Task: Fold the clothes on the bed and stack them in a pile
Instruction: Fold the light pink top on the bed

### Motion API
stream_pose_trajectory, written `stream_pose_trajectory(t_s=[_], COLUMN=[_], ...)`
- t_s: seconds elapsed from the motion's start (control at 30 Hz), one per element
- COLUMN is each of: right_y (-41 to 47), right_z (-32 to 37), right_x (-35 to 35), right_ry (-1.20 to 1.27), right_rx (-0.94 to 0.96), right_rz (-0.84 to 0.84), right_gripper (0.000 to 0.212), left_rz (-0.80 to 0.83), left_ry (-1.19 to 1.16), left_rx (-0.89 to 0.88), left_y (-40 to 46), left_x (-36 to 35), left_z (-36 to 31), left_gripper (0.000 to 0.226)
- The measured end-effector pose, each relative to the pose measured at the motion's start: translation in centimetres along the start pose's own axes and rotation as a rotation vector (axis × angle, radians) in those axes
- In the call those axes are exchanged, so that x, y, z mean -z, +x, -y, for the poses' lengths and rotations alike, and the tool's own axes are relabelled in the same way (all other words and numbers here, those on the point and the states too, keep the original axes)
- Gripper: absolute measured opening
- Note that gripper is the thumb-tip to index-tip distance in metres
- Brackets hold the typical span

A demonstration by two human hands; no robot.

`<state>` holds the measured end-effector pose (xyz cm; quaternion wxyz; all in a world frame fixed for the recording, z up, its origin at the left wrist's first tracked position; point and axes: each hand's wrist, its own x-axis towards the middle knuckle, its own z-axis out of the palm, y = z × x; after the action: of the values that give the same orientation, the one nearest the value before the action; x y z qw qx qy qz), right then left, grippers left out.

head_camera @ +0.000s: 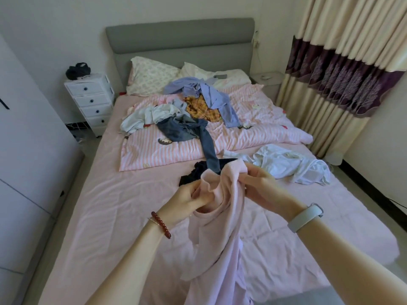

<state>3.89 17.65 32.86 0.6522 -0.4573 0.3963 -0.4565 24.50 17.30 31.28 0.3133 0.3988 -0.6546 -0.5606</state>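
A pale pink knit top hangs above the pink bed sheet. My left hand grips its bunched upper edge and my right hand grips the fabric beside it. A dark garment lies just beyond my hands. Jeans, a light blue garment, an orange patterned piece and a lavender-blue shirt lie heaped on the striped pink duvet. A white garment lies crumpled at the right.
Two pillows lean at the grey headboard. A white drawer unit stands left of the bed, with a white wardrobe nearer. Curtains hang along the right side.
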Motion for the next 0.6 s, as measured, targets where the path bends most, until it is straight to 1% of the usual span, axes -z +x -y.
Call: stream_pose_trajectory(t_s=[0.03,0.07,0.1,0.13,0.17,0.27,0.33,0.37,0.43,0.47,0.5,0.53,0.6], right_y=[-0.6,-1.2,-2.0,-2.8,-3.6,-5.2,-5.9,-6.1,-6.7,-7.1,-7.3,-7.5,-7.7], right_z=[0.3,0.3,0.2,-0.2,-0.6,-1.7,-1.8,-1.8,-2.0,-2.1,-2.3,-2.3,-1.7], right_x=[0.5,0.9,1.1,1.2,1.1,0.6,-0.1,-0.4,-0.9,-0.9,-0.7,-0.4,0.4], right_ry=[-0.110,-0.187,-0.203,-0.164,-0.111,-0.028,-0.075,-0.188,-0.521,-0.682,-0.786,-0.836,-0.852], right_rx=[0.034,0.068,0.096,0.115,0.122,0.093,0.111,0.144,0.194,0.242,0.308,0.381,0.513], right_rz=[-0.137,-0.287,-0.398,-0.442,-0.430,-0.287,-0.155,-0.078,0.042,0.053,0.031,-0.020,-0.145], right_gripper=[0.024,0.026,0.027,0.028,0.027,0.032,0.033,0.039,0.066,0.072,0.071,0.064,0.050], left_rz=[-0.152,-0.315,-0.448,-0.557,-0.636,-0.732,-0.764,-0.782,-0.822,-0.836,-0.848,-0.856,-0.865], left_ry=[0.075,0.130,0.148,0.143,0.136,0.082,0.015,-0.044,-0.194,-0.266,-0.318,-0.345,-0.339], left_rx=[-0.012,-0.029,-0.032,-0.019,0.002,0.058,0.085,0.093,0.106,0.109,0.104,0.089,0.008], left_y=[0.2,0.3,0.4,0.4,0.5,0.7,1.0,1.1,0.8,0.5,0.0,-0.5,-1.7], left_x=[-1.0,-1.9,-2.9,-3.8,-4.5,-6.4,-7.2,-7.5,-7.8,-7.8,-7.7,-7.5,-6.9], left_z=[-0.4,-0.7,-1.0,-1.5,-2.0,-3.3,-4.1,-4.4,-4.9,-5.0,-5.2,-5.4,-5.9], left_gripper=[0.006,0.012,0.017,0.020,0.022,0.022,0.020,0.019,0.019,0.020,0.021,0.020,0.018])
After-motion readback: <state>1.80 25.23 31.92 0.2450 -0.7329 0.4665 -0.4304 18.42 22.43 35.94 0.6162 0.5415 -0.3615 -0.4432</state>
